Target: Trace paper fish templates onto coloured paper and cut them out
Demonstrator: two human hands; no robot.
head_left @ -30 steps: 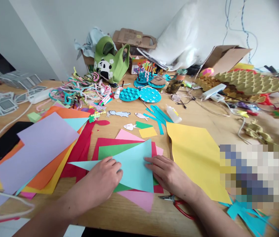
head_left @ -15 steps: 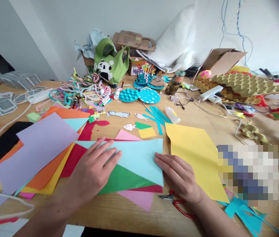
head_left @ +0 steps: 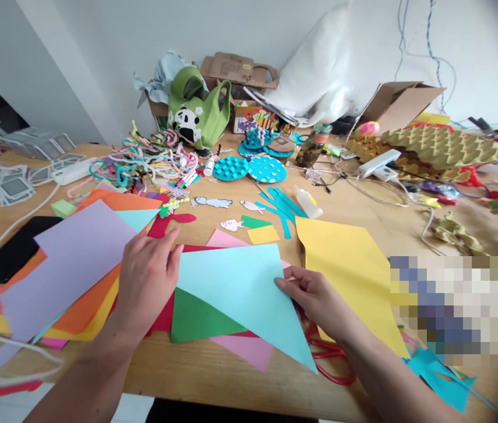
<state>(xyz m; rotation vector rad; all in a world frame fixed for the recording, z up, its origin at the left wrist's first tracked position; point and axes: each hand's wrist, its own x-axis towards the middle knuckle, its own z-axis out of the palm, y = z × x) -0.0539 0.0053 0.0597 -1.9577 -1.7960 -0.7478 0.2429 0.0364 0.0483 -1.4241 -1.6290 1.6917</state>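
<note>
A light blue paper sheet lies over a green paper sheet, with red and pink paper showing beneath. My right hand pinches the light blue sheet's right edge, thumb on top. At its left end my left hand is closed, fingers curled around that end, which they partly hide. Red-handled scissors lie under my right wrist, their blades covered by the sheet. To the right is a yellow paper sheet. A lilac sheet tops the coloured stack beside my left hand.
Paper fish cutouts, blue strips and a glue bottle lie beyond the sheets. Farther back are pipe cleaners, a green panda bag and egg-carton pieces. A black phone and white cable are at left.
My left hand has gone from lying spread on the light blue sheet to curling at its left end. The sheet has turned, its lower right corner now nearer me and over the scissors.
</note>
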